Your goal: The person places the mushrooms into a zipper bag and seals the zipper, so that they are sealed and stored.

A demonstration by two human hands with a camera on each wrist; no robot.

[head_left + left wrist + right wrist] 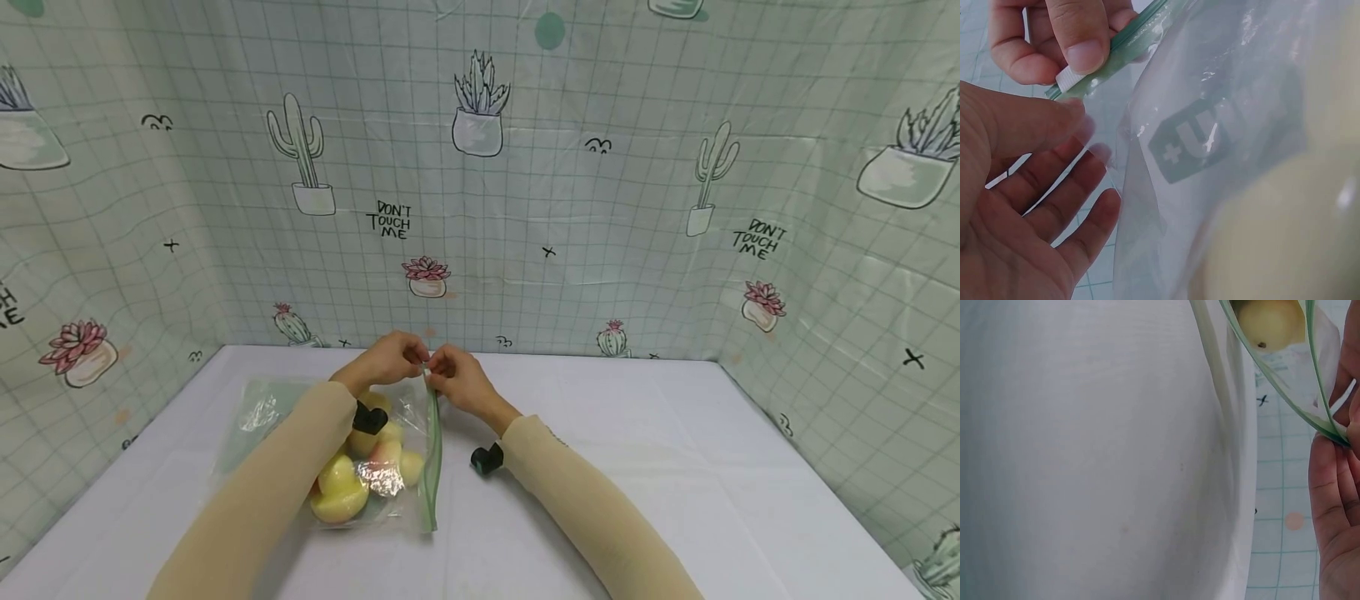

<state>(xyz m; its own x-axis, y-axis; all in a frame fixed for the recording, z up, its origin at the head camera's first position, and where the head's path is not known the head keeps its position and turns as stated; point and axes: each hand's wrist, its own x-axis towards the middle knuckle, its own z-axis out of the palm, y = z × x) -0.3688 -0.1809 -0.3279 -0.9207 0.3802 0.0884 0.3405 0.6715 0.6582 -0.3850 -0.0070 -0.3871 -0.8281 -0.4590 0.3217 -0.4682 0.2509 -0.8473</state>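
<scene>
A clear zip bag (258,417) with a green zip strip (431,479) lies on the table, holding several yellow round fruits (339,493), some blushed red. At the strip's far end, my left hand (388,360) pinches the bag's corner between thumb and forefinger; its other fingers are spread beside the clear film in the left wrist view. My right hand (467,385) pinches the same end, its thumb on the white zip slider (1067,79). Two green edges (1294,406) stand apart in the right wrist view, so the bag's mouth gapes. Fingers partly hide the slider.
The white table (600,483) reaches to a back wall hung with a cactus-print cloth (525,208). Similar cloth hangs at both sides. Black wrist cameras (487,459) sit under the sleeves, one of them just above the fruits.
</scene>
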